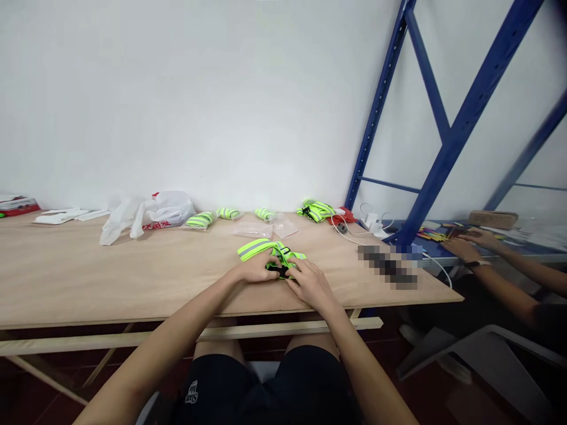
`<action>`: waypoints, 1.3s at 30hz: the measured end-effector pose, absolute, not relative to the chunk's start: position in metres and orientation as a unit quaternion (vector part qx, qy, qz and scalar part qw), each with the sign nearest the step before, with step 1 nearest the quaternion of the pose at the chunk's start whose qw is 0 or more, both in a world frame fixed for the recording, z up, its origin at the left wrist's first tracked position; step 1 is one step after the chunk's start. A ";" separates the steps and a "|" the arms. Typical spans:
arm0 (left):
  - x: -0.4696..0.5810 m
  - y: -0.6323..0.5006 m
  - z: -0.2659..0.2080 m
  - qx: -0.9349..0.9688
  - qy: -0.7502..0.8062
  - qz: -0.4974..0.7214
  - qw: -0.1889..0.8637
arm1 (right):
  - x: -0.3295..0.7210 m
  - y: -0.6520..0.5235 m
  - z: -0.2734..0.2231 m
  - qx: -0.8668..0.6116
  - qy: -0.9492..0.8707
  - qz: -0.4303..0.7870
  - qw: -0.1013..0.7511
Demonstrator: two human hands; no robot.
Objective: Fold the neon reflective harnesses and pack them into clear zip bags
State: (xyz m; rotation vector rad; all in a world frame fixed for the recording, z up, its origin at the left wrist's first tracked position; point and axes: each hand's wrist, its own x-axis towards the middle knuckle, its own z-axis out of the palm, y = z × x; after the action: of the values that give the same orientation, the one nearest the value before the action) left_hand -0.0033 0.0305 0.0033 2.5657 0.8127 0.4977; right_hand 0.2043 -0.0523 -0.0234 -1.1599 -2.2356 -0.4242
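A neon yellow-green reflective strap (254, 248) with a grey stripe lies on the table in front of me, its far part folded over in a loop. Both hands meet at its black buckle (278, 270). My left hand (258, 268) is closed at the left side of the buckle, thumb and fingers curled on it. From the right, my right hand (311, 285) pinches the strap and the buckle's right edge. The fingertips partly cover the buckle, so I cannot tell whether it is fastened.
Several bagged reflective straps (200, 220) and clear plastic bags (253, 229) lie along the wall. A white plastic bag (166, 209) is at left, a loose reflective strap bundle (316, 210) at right. A blue metal frame (425, 189) rises beside another person's hands (463, 248). A pixelated object lies right.
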 end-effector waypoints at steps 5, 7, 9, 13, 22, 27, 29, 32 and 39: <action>-0.006 0.029 0.005 0.925 0.260 0.181 0.211 | 0.204 -0.054 -0.020 -0.429 -0.837 -0.161 0.298; -0.009 0.031 0.007 0.923 0.261 0.176 0.221 | 0.205 -0.054 -0.020 -0.432 -0.836 -0.150 0.304; -0.012 0.034 0.009 0.922 0.262 0.170 0.227 | 0.208 -0.053 -0.021 -0.435 -0.834 -0.138 0.309; -0.017 0.036 0.009 0.924 0.268 0.166 0.217 | 0.212 -0.052 -0.022 -0.436 -0.831 -0.099 0.330; -0.028 0.020 0.017 0.953 0.216 0.190 0.092 | 0.231 -0.050 -0.014 -0.446 -0.787 0.047 0.424; -0.033 0.027 0.014 0.859 0.268 0.347 0.264 | 0.249 -0.046 -0.011 -0.444 -0.699 0.176 0.532; -0.035 0.032 0.011 0.761 0.300 0.421 0.391 | 0.255 -0.042 -0.013 -0.450 -0.655 0.213 0.569; -0.044 0.042 0.009 0.652 0.370 0.488 0.448 | 0.261 -0.034 -0.019 -0.475 -0.584 0.210 0.623; -0.046 0.046 0.003 0.757 0.389 0.400 0.339 | 0.250 -0.032 -0.025 -0.501 -0.552 0.182 0.642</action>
State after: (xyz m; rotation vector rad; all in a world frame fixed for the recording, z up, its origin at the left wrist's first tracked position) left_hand -0.0455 0.0457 0.0031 1.9710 1.0141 1.0417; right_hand 0.2500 -0.0315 -0.0253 -1.1415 -1.2584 0.4138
